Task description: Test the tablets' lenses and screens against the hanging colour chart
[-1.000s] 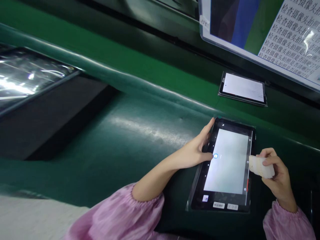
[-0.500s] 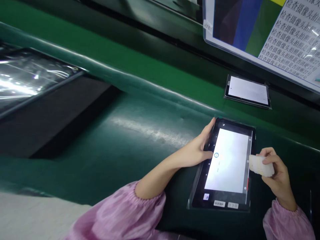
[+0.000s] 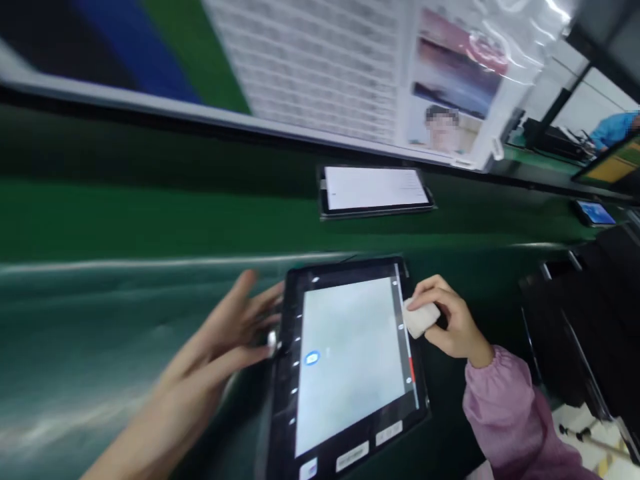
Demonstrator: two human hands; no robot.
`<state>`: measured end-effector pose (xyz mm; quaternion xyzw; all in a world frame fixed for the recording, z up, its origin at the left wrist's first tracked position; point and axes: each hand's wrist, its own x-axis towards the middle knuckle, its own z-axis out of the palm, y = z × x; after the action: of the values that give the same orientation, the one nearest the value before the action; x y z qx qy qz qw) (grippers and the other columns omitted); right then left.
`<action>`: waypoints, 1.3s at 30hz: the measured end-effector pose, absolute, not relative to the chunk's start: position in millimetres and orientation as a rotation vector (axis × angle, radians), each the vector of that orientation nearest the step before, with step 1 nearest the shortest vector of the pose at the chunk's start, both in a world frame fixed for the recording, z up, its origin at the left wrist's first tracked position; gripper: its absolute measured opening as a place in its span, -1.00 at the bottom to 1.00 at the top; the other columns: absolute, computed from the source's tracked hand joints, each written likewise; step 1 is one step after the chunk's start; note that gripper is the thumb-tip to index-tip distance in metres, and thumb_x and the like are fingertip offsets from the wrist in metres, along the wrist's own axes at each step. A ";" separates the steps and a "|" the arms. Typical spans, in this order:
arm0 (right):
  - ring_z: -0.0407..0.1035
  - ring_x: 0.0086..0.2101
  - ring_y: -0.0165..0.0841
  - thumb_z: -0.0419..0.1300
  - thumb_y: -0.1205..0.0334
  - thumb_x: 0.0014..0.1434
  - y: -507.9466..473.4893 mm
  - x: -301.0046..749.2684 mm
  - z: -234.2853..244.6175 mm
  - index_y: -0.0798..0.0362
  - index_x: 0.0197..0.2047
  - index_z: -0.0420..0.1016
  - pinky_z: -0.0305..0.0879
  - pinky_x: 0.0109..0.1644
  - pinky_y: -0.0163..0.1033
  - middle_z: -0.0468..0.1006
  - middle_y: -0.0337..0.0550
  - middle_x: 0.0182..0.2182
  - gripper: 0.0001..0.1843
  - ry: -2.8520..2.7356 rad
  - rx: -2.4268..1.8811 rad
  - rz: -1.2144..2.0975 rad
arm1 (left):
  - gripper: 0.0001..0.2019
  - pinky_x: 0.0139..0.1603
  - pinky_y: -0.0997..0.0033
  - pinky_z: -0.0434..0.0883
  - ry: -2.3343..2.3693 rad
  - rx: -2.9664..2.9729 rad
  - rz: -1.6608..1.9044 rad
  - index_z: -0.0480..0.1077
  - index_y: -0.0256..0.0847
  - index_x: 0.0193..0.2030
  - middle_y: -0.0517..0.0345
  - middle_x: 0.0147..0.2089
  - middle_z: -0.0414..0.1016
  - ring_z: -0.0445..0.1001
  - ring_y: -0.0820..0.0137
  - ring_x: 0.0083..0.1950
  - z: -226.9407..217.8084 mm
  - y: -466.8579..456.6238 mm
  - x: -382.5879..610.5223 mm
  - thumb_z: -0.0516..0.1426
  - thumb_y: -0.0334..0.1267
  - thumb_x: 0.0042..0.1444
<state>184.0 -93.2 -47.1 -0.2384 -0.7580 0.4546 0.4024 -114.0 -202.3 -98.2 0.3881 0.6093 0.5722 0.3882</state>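
A black tablet (image 3: pixel 350 353) with a bright white screen and a blue-ringed icon is in front of me, and two white labels sit on its lower bezel. Blurred by motion, my left hand (image 3: pixel 227 340) grips the tablet's left edge, its thumb at the front and some fingertips hidden behind. A small shiny spot shows by the thumb; I cannot make it out. My right hand (image 3: pixel 453 317) pinches a white folded wiping pad (image 3: pixel 421 319) against the tablet's right edge.
Behind, a second tablet (image 3: pixel 377 190) with a lit screen lies on the green ledge (image 3: pixel 165 223). A sleeved printed sheet (image 3: pixel 320 67) stands above it. Dark objects (image 3: pixel 580 313) and a small lit device (image 3: pixel 595 213) are at the right. A blue sleeve (image 3: pixel 613 130) shows far right.
The view has swung right, so the tablets appear further left. The pad is still at the tablet's right edge. My left hand's index finger has come away from the tablet's edge.
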 end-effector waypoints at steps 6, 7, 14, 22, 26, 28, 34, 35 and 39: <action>0.35 -0.06 -0.22 0.07 0.60 -0.02 -81.2 201.3 -47.5 0.00 -0.06 0.59 0.34 0.06 -0.08 0.41 -0.06 -0.03 -0.47 -2.211 -1.301 0.407 | -0.15 0.55 -0.37 -0.03 1.684 0.866 1.301 0.21 0.47 0.41 0.46 0.41 0.38 0.09 -0.12 0.55 -86.7 -195.6 -117.4 0.32 0.13 -0.07; 0.34 -0.06 -0.19 0.09 0.61 -0.04 -79.9 202.5 -50.8 0.01 -0.10 0.61 0.32 0.07 -0.05 0.42 -0.05 -0.02 -0.49 -2.227 -1.377 0.365 | -0.16 0.56 -0.33 -0.06 1.756 1.002 1.234 0.14 0.50 0.44 0.51 0.46 0.30 0.04 -0.08 0.57 -80.5 -197.1 -114.3 0.28 0.16 -0.01; 0.27 0.15 -0.13 0.11 0.64 -0.03 -83.5 197.0 -67.4 0.05 -0.05 0.63 0.08 0.32 0.08 0.47 -0.01 0.10 -0.46 -2.278 -1.364 0.447 | -0.19 0.42 -0.18 0.35 1.360 2.254 0.260 -0.03 0.22 0.55 0.23 0.61 -0.01 0.03 0.01 0.58 -14.0 -225.5 -31.0 0.18 -0.18 0.21; 0.29 0.18 -0.11 0.10 0.62 0.06 -85.7 198.2 -71.1 0.04 -0.05 0.62 -0.07 0.44 0.20 0.50 0.02 0.07 -0.52 -2.302 -1.331 0.415 | -0.47 0.60 -0.02 -0.01 0.858 2.588 -0.172 0.25 -0.26 0.43 0.01 0.40 0.41 0.27 0.18 0.48 -23.5 -210.0 14.4 0.10 -0.25 0.34; 0.30 0.18 -0.10 0.10 0.62 0.05 -86.1 197.6 -73.0 0.06 -0.03 0.61 -0.09 0.45 0.22 0.50 0.03 0.07 -0.50 -2.301 -1.343 0.418 | -0.58 0.40 0.16 0.27 0.934 2.676 -0.067 0.40 -0.19 0.27 0.06 0.23 0.57 0.49 0.22 0.28 -33.9 -210.5 -5.1 0.18 -0.13 0.33; 0.31 0.18 -0.11 0.10 0.61 0.05 -86.6 197.4 -72.6 0.05 -0.02 0.61 -0.10 0.46 0.23 0.50 0.02 0.07 -0.50 -2.306 -1.347 0.426 | -0.65 0.28 0.19 0.33 1.043 2.698 0.009 0.45 -0.17 0.18 0.09 0.11 0.63 0.55 0.22 0.18 -37.9 -213.7 -20.5 0.21 -0.14 0.31; 0.34 0.16 -0.12 0.09 0.60 0.09 -89.4 196.1 -68.5 0.05 -0.01 0.61 -0.10 0.47 0.25 0.51 0.01 0.05 -0.52 -2.317 -1.350 0.463 | -0.71 -0.03 0.27 0.37 1.370 2.821 0.015 0.53 -0.16 0.00 0.09 -0.16 0.64 0.61 0.28 -0.10 -44.2 -213.7 -102.8 0.00 -0.44 0.36; 0.34 0.16 -0.12 0.09 0.60 0.09 -89.8 195.8 -68.2 0.06 -0.01 0.61 -0.10 0.47 0.26 0.51 0.01 0.04 -0.52 -2.316 -1.351 0.468 | -0.67 -0.06 0.29 0.37 1.421 2.845 -0.030 0.55 -0.16 -0.01 0.08 -0.16 0.65 0.61 0.29 -0.12 -45.7 -211.8 -120.7 -0.03 -0.48 0.37; 0.35 0.15 -0.12 0.09 0.61 0.10 -90.6 195.2 -68.6 0.07 -0.02 0.60 -0.13 0.48 0.27 0.52 0.00 0.02 -0.53 -2.313 -1.348 0.480 | -0.59 -0.01 0.22 0.40 1.702 2.823 -0.127 0.60 -0.11 -0.01 0.01 -0.09 0.68 0.63 0.20 -0.06 -56.8 -201.8 -190.4 -0.08 -0.45 0.38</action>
<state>195.2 -90.6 -68.6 -0.4846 -0.8315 0.1727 0.2095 -190.4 -201.8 -56.8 0.8531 0.5143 -0.0383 -0.0785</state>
